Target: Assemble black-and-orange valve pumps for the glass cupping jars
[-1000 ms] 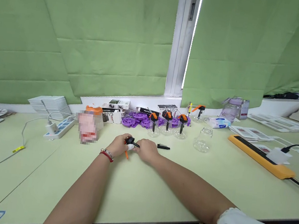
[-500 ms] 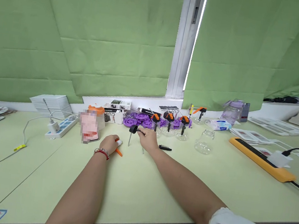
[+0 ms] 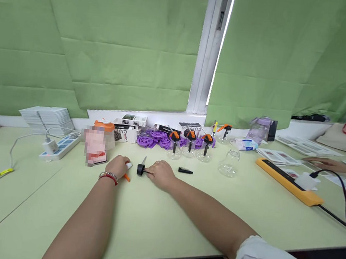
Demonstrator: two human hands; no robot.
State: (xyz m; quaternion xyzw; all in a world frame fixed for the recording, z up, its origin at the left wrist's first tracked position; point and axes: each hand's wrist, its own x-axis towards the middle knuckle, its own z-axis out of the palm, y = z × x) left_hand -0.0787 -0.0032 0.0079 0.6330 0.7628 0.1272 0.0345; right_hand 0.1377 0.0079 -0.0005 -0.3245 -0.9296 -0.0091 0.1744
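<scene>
My left hand (image 3: 118, 166), with bracelets at the wrist, is closed around an orange and white piece (image 3: 127, 177) just above the table. To its right, a black cap (image 3: 140, 169) with a thin stem pointing up and away rests low over the table. My right hand (image 3: 161, 175) pinches the dark rod that sticks out of this cap. A small black brush-like piece (image 3: 185, 170) lies right of my right hand. Farther right stands an open clear glass bottle (image 3: 229, 163).
Behind are several bottles with orange-black tops (image 3: 189, 148), purple parts (image 3: 147, 139), boxes (image 3: 125, 134) and a pink phone (image 3: 94, 145). Power strips lie left (image 3: 63, 149) and right (image 3: 289, 182). Another person's hands show at the far right (image 3: 329, 164).
My right hand has lowered the black cap and turned it, so its stem now points away rather than down. The view has shifted right, bringing another person's hands into sight.
</scene>
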